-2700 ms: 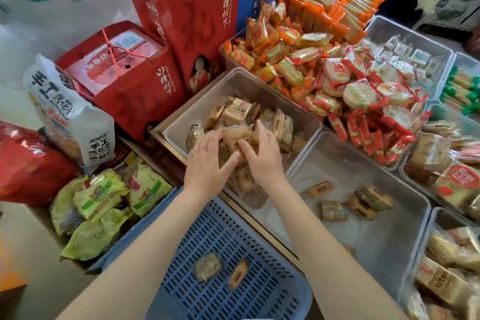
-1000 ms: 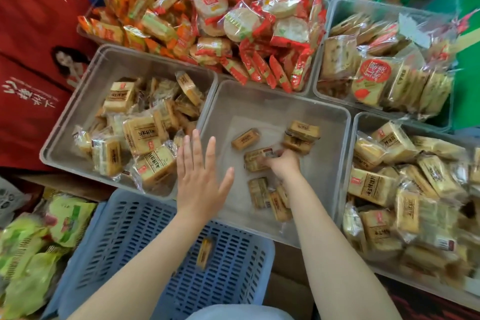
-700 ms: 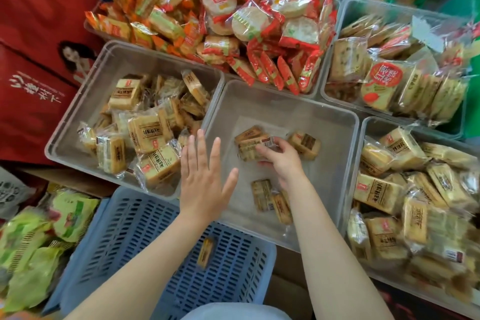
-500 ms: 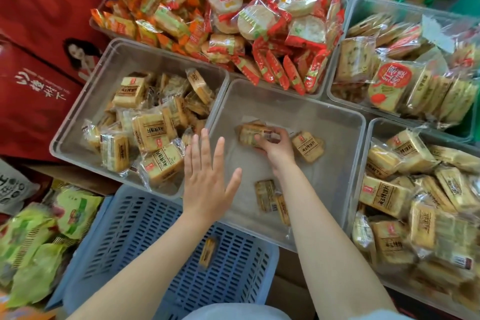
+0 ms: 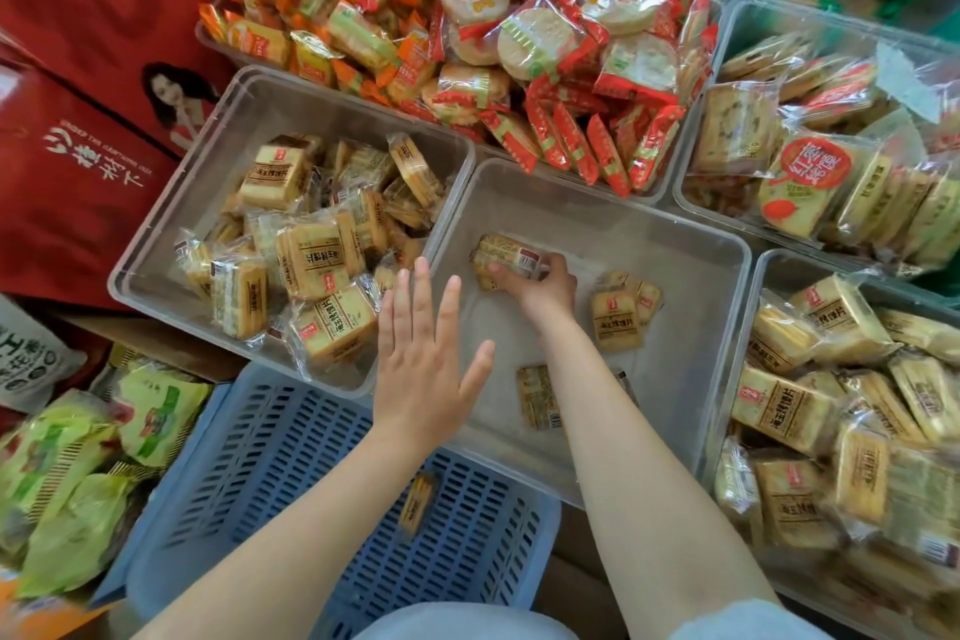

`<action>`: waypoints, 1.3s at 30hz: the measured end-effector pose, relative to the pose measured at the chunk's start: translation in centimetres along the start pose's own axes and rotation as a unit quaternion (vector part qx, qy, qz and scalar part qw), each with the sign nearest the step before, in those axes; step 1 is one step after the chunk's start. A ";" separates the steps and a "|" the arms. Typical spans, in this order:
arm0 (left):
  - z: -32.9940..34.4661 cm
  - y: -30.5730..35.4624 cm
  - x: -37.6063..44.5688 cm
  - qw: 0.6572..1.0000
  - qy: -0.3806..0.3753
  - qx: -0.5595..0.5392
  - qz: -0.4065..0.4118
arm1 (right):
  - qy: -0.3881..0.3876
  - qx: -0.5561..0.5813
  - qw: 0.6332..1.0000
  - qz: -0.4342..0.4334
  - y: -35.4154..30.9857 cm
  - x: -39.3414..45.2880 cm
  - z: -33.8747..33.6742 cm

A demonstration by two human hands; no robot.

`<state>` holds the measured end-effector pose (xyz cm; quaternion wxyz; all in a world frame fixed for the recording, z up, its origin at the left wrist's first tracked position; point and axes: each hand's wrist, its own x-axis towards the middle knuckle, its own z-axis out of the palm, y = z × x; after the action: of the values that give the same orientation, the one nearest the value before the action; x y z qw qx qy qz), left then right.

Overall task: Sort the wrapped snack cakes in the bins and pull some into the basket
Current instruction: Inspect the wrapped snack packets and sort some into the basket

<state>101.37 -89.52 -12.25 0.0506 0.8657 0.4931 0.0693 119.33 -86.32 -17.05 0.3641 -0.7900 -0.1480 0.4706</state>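
Note:
My right hand (image 5: 540, 283) reaches into the middle clear bin (image 5: 685, 244) and grips a small stack of wrapped snack cakes (image 5: 506, 255) at its far left. Loose cakes lie in the same bin: one (image 5: 615, 320) to the right of my wrist, another (image 5: 537, 395) beside my forearm. My left hand (image 5: 423, 359) hovers flat with spread fingers over the wall between this bin and the left clear bin (image 5: 171, 218), which is full of tan wrapped cakes (image 5: 311, 255). The blue slotted basket (image 5: 291, 473) sits below my arms with one cake (image 5: 418, 504) inside.
Red gift boxes (image 5: 78, 120) stand at the left. Behind the bins is a heap of orange and red-wrapped rice crackers (image 5: 519, 26). More clear bins of tan cakes (image 5: 841, 405) fill the right side. Green snack bags (image 5: 78, 473) lie at the lower left.
My right hand moved from the loose cakes at the bin's middle to its far left, gathering cakes into a stack it now grips. My left hand stayed hovering, fingers spread.

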 end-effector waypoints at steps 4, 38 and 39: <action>0.0 0.0 -0.1 1.000 -0.004 -0.007 0.002 | -0.021 0.066 0.998 0.001 0.1 -0.9 0.4; -15.5 1.1 -17.9 0.704 -0.210 -0.656 -0.171 | -0.283 0.145 0.937 -0.148 4.8 -30.9 -5.9; -15.7 1.0 -18.5 0.696 -0.210 -0.660 -0.190 | -0.283 0.142 0.936 -0.155 4.9 -31.4 -6.0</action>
<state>90.18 -105.64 2.06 0.7233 0.4896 0.4516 0.1822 107.77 -110.42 1.16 0.4841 -0.5313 -0.2968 0.6287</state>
